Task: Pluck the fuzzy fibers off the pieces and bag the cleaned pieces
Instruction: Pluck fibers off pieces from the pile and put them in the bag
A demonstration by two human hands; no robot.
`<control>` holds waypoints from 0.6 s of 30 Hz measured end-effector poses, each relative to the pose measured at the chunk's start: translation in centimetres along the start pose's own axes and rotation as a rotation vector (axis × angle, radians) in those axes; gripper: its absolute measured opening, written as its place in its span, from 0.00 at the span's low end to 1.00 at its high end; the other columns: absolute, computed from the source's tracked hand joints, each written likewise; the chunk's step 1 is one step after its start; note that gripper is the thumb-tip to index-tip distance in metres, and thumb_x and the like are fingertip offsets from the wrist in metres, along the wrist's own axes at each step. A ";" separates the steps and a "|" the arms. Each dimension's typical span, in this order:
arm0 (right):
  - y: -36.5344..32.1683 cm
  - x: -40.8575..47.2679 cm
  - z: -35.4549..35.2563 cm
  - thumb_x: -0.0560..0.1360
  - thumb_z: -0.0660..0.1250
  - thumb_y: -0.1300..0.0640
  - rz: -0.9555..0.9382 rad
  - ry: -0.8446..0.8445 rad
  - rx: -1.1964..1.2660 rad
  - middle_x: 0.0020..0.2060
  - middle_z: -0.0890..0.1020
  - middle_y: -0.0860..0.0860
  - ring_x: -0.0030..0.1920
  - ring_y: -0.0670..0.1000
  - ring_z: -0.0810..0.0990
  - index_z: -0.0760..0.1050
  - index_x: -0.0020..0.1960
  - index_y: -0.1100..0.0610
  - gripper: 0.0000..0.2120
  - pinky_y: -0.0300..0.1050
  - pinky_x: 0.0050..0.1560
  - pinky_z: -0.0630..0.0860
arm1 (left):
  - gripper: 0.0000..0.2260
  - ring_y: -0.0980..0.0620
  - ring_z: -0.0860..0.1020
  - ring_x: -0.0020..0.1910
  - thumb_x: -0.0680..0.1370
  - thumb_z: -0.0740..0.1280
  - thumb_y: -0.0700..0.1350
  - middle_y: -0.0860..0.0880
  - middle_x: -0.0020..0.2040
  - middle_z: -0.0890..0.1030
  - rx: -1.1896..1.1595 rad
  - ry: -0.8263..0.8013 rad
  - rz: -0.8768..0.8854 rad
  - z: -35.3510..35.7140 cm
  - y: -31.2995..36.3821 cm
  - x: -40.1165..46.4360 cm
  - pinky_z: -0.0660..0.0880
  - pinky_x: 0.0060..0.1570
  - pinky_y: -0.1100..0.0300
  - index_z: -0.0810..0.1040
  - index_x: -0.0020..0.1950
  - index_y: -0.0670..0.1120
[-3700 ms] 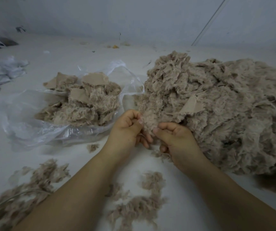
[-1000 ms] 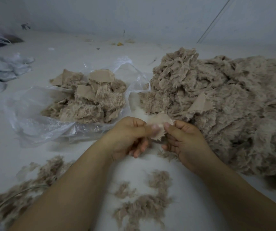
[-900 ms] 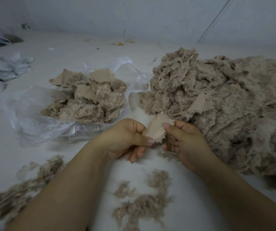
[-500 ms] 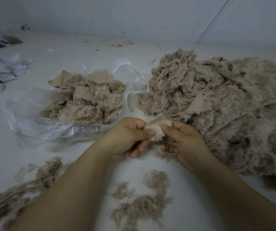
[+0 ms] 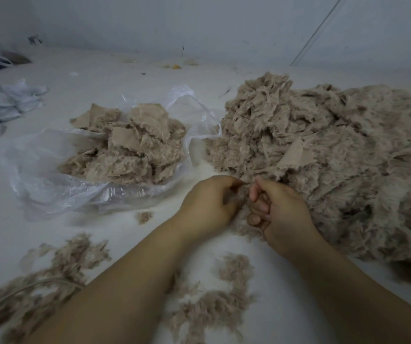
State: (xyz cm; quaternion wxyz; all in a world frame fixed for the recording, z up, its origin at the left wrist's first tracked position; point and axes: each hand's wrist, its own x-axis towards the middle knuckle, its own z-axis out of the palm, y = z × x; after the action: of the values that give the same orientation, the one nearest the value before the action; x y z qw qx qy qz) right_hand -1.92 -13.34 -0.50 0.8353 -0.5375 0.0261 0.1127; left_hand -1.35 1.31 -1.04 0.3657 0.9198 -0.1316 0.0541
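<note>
Fuzzy piece (image 5: 240, 199) sits pinched between both hands just in front of the big heap of uncleaned pieces (image 5: 323, 165), which fills the right side of the bench (image 5: 100, 75). The left hand (image 5: 207, 207) is curled around the piece, with fuzz showing in its grip; the right hand (image 5: 277, 209) has its fingers folded in tight against the same piece, so both are gripping it, though the piece itself is mostly hidden between them.

To do this step well, I judge that one hand should anchor the backing close to where the other plucks, taking small tufts along the cut edge and pulling away from the fabric so the backing does not tear. Turning the piece to check every edge before bagging seems wise. Plucked fibers (image 5: 214, 301) lie loose on the near part of the bench, and are best dropped there, apart from both piles.

Cleaned pieces (image 5: 130, 150) rest in the clear plastic bag (image 5: 50, 184), whose mouth lies open toward the hands, left of the heap.

No brand, label or writing can be read anywhere.
</note>
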 end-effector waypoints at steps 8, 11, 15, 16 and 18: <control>0.1 0.0 0.1 0.82 0.59 0.54 -0.011 0.017 -0.004 0.22 0.60 0.49 0.20 0.45 0.59 0.72 0.29 0.56 0.23 0.36 0.22 0.62 | 0.11 0.48 0.77 0.53 0.77 0.64 0.44 0.54 0.63 0.73 0.268 -0.073 0.051 0.4 0.7 0.5 0.74 0.46 0.55 0.81 0.57 0.53; 0.1 -0.1 0.1 0.82 0.59 0.54 -0.010 0.022 0.004 0.21 0.61 0.49 0.20 0.44 0.59 0.72 0.29 0.56 0.23 0.37 0.22 0.62 | 0.10 0.50 0.78 0.54 0.76 0.65 0.38 0.52 0.60 0.79 0.151 -0.078 0.082 0.2 0.1 0.4 0.75 0.50 0.54 0.84 0.52 0.46; 0.1 0.0 0.2 0.82 0.60 0.54 0.002 0.037 0.017 0.21 0.61 0.49 0.20 0.45 0.59 0.72 0.30 0.57 0.22 0.37 0.22 0.62 | 0.08 0.52 0.78 0.37 0.79 0.65 0.35 0.41 0.44 0.82 -0.358 0.036 -0.085 -1.0 -0.4 0.1 0.75 0.35 0.61 0.83 0.44 0.39; 0.0 0.0 0.2 0.82 0.61 0.54 0.003 0.041 0.014 0.21 0.61 0.49 0.20 0.45 0.59 0.72 0.30 0.57 0.22 0.38 0.22 0.63 | 0.10 0.53 0.78 0.33 0.79 0.65 0.35 0.42 0.40 0.82 -0.498 0.099 -0.146 -1.4 -0.5 0.1 0.74 0.31 0.63 0.83 0.41 0.41; 0.1 0.1 0.1 0.81 0.62 0.53 0.000 0.046 0.003 0.21 0.62 0.49 0.20 0.45 0.59 0.72 0.30 0.57 0.21 0.38 0.22 0.63 | 0.12 0.55 0.78 0.28 0.78 0.68 0.35 0.47 0.33 0.82 -0.685 0.230 -0.191 -2.0 -0.6 -0.1 0.74 0.30 0.66 0.84 0.37 0.45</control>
State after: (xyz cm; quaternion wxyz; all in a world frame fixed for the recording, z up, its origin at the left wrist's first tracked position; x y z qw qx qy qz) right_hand -1.87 -13.22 -0.55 0.8354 -0.5385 0.0457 0.1002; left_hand -1.26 3.14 -0.03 0.6680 0.7402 -0.0136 0.0754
